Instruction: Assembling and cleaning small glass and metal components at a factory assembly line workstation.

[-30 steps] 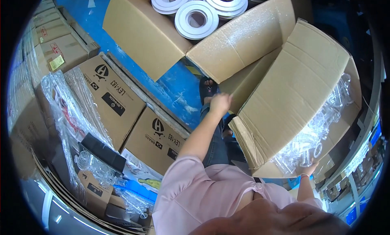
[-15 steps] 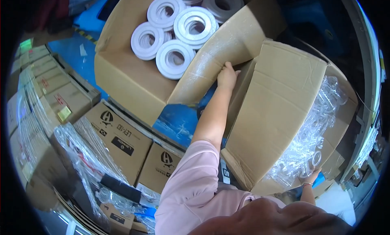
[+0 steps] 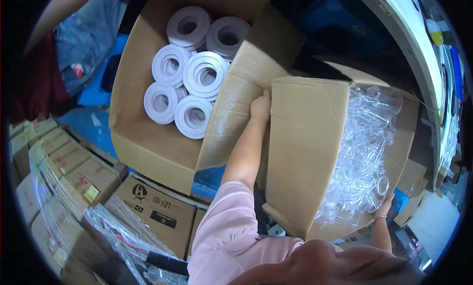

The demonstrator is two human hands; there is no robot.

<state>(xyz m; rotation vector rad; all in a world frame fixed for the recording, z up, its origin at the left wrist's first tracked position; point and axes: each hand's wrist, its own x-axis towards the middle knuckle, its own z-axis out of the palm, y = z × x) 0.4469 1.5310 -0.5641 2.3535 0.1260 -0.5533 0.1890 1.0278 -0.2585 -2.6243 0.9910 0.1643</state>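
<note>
A cardboard box (image 3: 305, 147) full of clear plastic parts (image 3: 359, 152) stands tilted in front of me, its opening facing right. My left hand (image 3: 261, 106) is at its far left edge, closed with fingertips partly hidden, wedged between this box and the flap of a second one. At the near right rim, my right hand (image 3: 384, 207) grips the same box; its fingers are partly covered by the cardboard. On the left, the second, open cardboard box (image 3: 148, 146) holds several stacks of white rings (image 3: 205, 74).
Sealed cartons (image 3: 160, 206) and wrapped cartons (image 3: 74, 171) lie at the left and lower left, with crumpled clear film (image 3: 113, 226) nearby. Another person's arm (image 3: 61, 6) and clothing show at the upper left. A pale machine rail (image 3: 394, 23) curves along the right.
The box of clear parts has shifted left against the other box's flap and turned, showing more of its contents. Both hands moved with it. My view has turned; another person's arm now shows.
</note>
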